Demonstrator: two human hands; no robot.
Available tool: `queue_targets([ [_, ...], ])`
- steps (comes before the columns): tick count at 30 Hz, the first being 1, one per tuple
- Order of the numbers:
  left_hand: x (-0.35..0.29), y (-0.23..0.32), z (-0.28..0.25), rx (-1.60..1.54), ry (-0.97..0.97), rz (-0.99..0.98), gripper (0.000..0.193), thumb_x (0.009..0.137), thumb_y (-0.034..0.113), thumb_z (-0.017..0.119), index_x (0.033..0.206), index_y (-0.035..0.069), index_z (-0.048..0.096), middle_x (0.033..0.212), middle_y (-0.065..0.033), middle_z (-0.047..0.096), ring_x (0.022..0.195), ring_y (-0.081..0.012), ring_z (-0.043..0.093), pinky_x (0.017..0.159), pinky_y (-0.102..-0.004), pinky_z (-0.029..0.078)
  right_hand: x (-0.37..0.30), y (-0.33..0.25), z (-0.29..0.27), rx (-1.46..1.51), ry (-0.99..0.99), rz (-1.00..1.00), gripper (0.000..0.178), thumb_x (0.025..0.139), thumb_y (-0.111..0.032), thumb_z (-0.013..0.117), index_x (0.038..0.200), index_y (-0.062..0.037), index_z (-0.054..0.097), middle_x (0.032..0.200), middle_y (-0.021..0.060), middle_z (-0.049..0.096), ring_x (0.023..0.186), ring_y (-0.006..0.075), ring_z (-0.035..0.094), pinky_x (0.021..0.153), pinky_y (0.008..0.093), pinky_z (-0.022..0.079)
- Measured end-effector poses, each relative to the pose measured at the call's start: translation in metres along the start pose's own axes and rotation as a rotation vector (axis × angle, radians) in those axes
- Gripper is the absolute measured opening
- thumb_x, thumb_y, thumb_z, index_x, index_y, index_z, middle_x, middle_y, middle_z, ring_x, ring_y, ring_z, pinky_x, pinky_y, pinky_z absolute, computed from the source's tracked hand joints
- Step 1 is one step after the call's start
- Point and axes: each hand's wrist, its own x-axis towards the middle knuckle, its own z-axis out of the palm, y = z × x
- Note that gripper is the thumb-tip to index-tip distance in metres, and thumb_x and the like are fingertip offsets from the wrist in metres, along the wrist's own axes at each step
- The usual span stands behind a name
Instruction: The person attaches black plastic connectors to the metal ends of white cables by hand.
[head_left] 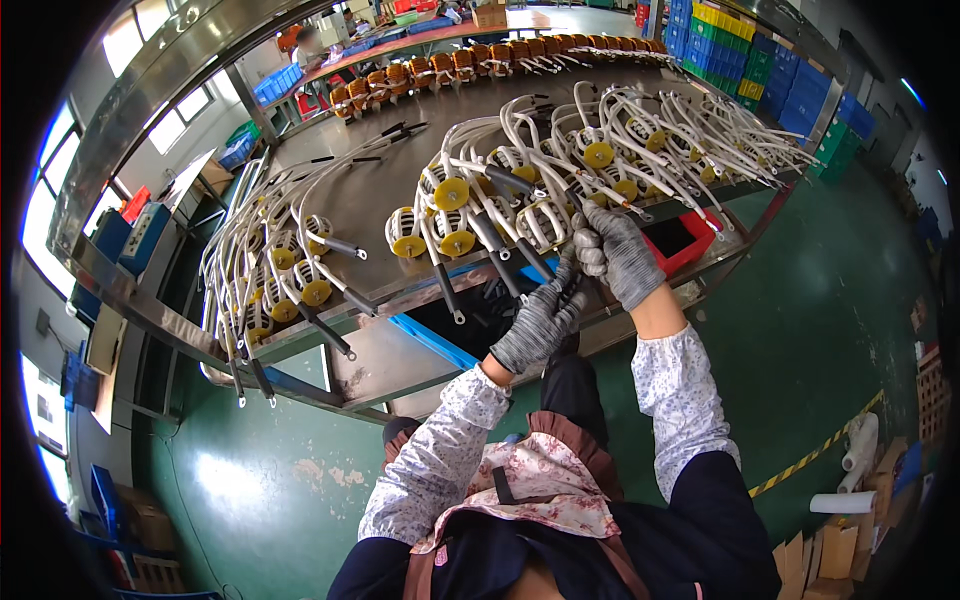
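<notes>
At the table's front edge, my two grey-gloved hands meet. My right hand [618, 252] is closed, fingers curled around the end of a white cable with a black sleeve. Just below and left, my left hand [535, 325] has its fingers drawn together beside the right fingertips; what it pinches is hidden. Behind them lie several white-wound coils with yellow discs [451, 194] and long white cables [510, 115]. Many cable ends carry black sleeves [447, 292] and ring lugs [459, 317], some hanging over the edge.
More coils with cables [285, 258] lie at the table's left end. Orange-brown coils [440, 66] line the back of the metal table [350, 190]. Beneath the front edge are a blue-edged bin [435, 340] with black pieces and a red bin [682, 255]. Stacked crates [720, 45] stand far right.
</notes>
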Motion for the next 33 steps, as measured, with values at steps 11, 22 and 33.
queue_targets([
  [11, 0.028, 0.005, -0.024, -0.029, 0.231, -0.077, 0.033, 0.095, 0.017, 0.055, 0.122, -0.001, 0.050, 0.081, -0.0032, 0.057, 0.062, -0.0088, 0.053, 0.056, -0.0240, 0.045, 0.000, -0.004, 0.009, -0.147, -0.058, -0.066, 0.026, 0.097, -0.029, 0.050, 0.090, -0.0056, 0.060, 0.061, -0.0046, 0.049, 0.045, 0.0043, 0.042, 0.038, 0.0172, 0.029],
  [22, -0.026, 0.022, -0.031, -0.127, 0.102, -0.210, 0.046, 0.092, 0.007, 0.054, 0.137, 0.006, 0.043, 0.074, 0.0048, 0.051, 0.054, -0.0036, 0.044, 0.049, -0.0207, 0.038, -0.007, 0.014, 0.017, -0.049, -0.180, -0.070, 0.031, 0.094, -0.036, 0.051, 0.072, -0.0139, 0.048, 0.056, -0.0035, 0.043, 0.040, 0.0064, 0.037, 0.035, 0.0204, 0.025],
  [33, -0.166, -0.043, -0.036, -0.369, 0.216, -0.532, 0.048, 0.093, 0.005, 0.051, 0.140, 0.006, 0.039, 0.118, -0.0080, 0.061, 0.055, -0.0043, 0.051, 0.046, -0.0171, 0.040, 0.014, 0.012, 0.012, 0.330, -0.126, 0.120, 0.027, 0.095, -0.035, 0.053, 0.084, -0.0103, 0.059, 0.060, -0.0011, 0.053, 0.042, 0.0066, 0.044, 0.036, 0.0203, 0.036],
])
